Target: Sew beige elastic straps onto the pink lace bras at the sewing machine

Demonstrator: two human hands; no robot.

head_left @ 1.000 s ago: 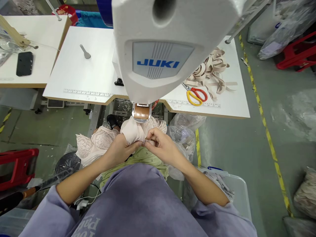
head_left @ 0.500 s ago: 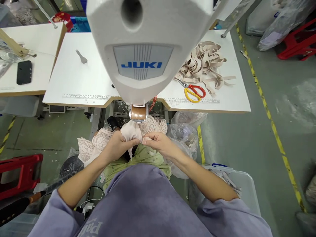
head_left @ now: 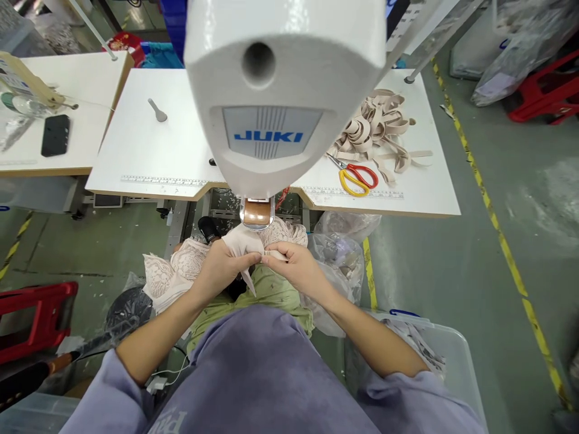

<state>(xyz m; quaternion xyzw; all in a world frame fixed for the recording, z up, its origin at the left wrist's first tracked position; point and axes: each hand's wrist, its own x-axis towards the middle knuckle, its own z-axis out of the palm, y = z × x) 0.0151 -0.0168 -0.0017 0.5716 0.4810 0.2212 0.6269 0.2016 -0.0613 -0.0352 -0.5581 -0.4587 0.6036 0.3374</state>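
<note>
A pale pink lace bra (head_left: 186, 260) lies across the lap, below the head of a white sewing machine (head_left: 266, 141). Its smooth fabric is pinched between the thumb and fingers of my left hand (head_left: 222, 265). Close against it, almost fingertip to fingertip, my right hand (head_left: 296, 268) is closed on a short beige strap (head_left: 277, 255), which meets the bra fabric between the two hands. A pointed fabric end hangs down under my left hand. The exact join is hidden by the thumbs.
The white table (head_left: 149, 154) carries red-and-yellow scissors (head_left: 355, 179), a heap of beige straps (head_left: 377, 123) and a small grey tool (head_left: 158, 111). Plastic bags (head_left: 339, 250) hang below its edge. A clear bin (head_left: 456, 355) stands at right, a red stool (head_left: 38, 319) at left.
The view has tilted slightly, so table and machine sit lower. Both hands remain together on the fabric; more of the strap shows in the right hand, and the hanging end has swung right.
</note>
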